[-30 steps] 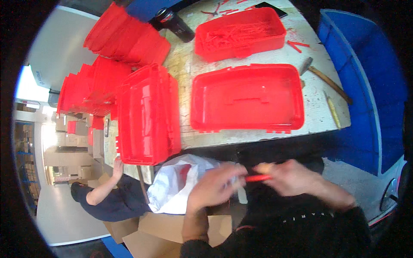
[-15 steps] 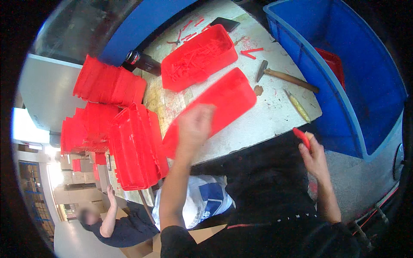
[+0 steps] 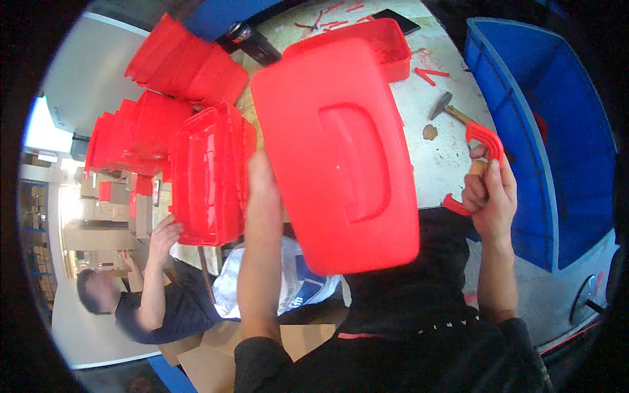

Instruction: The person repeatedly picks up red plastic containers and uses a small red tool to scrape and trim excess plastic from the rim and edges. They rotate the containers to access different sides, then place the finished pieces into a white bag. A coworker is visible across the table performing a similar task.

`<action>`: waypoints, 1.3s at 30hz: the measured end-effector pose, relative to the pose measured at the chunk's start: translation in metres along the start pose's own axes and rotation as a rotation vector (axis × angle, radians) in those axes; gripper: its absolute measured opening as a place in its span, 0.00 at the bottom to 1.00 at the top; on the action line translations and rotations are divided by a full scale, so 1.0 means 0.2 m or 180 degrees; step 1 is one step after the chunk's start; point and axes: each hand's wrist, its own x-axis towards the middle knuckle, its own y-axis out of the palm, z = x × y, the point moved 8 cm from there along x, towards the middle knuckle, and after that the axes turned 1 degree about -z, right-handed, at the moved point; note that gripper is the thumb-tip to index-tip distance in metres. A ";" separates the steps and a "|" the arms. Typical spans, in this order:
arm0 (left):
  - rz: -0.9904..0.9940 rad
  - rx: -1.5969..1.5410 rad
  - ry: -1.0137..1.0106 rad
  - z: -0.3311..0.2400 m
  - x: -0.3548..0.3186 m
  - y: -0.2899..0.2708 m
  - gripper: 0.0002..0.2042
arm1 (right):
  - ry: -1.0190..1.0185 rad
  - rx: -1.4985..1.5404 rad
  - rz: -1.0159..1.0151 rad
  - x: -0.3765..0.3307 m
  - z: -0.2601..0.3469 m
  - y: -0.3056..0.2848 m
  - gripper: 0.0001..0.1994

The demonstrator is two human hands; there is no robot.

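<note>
Two red plastic parts are in my hands. My left hand (image 3: pixel 263 173) is at the left long edge of the lid (image 3: pixel 337 157) and seems to carry it; the fingers go behind, so I cannot tell how tightly they press. My right hand (image 3: pixel 491 204) is closed around the curved handle (image 3: pixel 483 134), near the blue bin (image 3: pixel 514 85). The lid is raised and tilted over the near edge of the white table (image 3: pixel 445 177), partly covering a red box (image 3: pixel 396 59).

I judge the lid to be light and rather stiff, with a smooth face that may slip; its rim looks the safer place for holding. The handle seems firm, easily held at its middle. The lid is bright red, with rounded corners and a bracket-shaped recess. The handle is equally red, with hooked ends.
</note>
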 end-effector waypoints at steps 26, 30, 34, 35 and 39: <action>0.0719 0.4001 0.2762 0.21 0.40 0.61 0.22 | 0.1047 -0.3407 -0.0317 0.28 -0.66 0.49 0.09; 0.0806 0.4005 0.2945 0.20 0.33 0.58 0.19 | 0.0836 -0.3928 0.0192 0.19 -0.71 0.59 0.10; 0.0734 0.3968 0.3050 0.22 0.26 0.51 0.19 | 0.1412 -0.2403 -0.0860 0.14 -0.69 0.44 0.07; 0.0772 0.4105 0.2895 0.24 0.26 0.50 0.19 | 0.1452 -0.2438 -0.0699 0.13 -0.70 0.45 0.07; 0.0809 0.3969 0.3164 0.20 0.20 0.50 0.18 | 0.1549 -0.2367 -0.0716 0.10 -0.67 0.41 0.06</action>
